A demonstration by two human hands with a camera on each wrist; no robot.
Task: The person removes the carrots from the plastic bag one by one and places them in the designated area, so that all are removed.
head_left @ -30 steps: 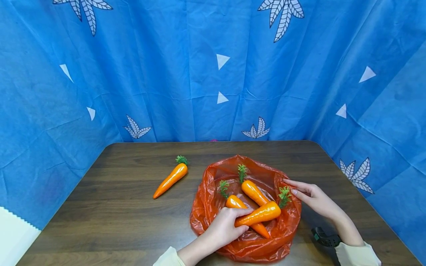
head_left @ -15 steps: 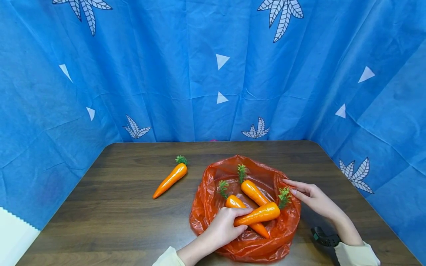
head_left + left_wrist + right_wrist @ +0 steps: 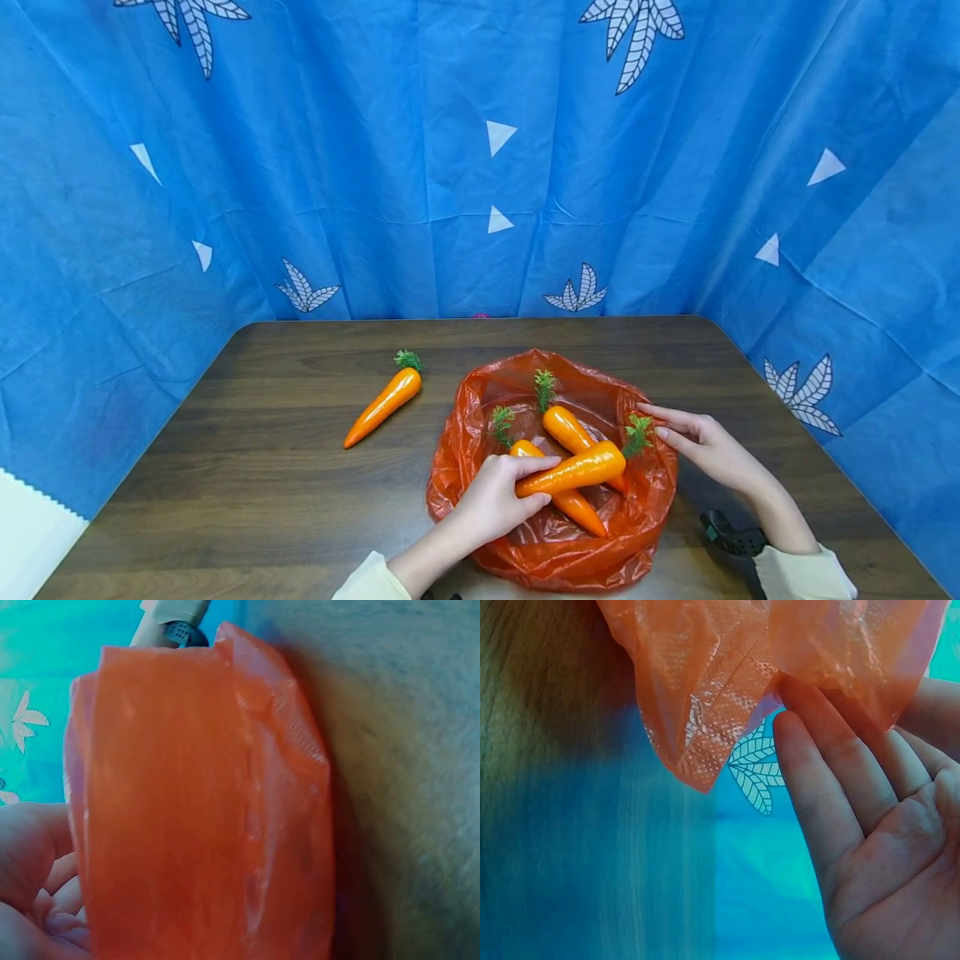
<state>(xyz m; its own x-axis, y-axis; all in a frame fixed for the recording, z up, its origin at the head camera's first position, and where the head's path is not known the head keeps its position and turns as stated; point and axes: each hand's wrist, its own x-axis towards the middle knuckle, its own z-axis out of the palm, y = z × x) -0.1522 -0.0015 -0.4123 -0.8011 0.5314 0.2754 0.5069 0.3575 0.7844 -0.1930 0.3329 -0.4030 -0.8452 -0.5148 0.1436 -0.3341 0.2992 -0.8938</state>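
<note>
In the head view a red plastic bag stands with its mouth wide open on the wooden table. My left hand reaches over its near left rim and pinches an orange carrot by its tapered end, green top pointing right. Under that carrot, two more carrots lie in the bag: one carrot slants toward the front, the other carrot is behind it. At the bag's right rim, my right hand holds the plastic between thumb and fingers. The left wrist view is mostly filled by the bag's side.
Another carrot lies on the table left of the bag. A blue curtain with leaf prints surrounds the back and sides. The right wrist carries a black strapped device.
My left hand has raised the carrot a little and shifted it left and away from me, uncovering more of the front carrot below. The right hand stays at the rim.
</note>
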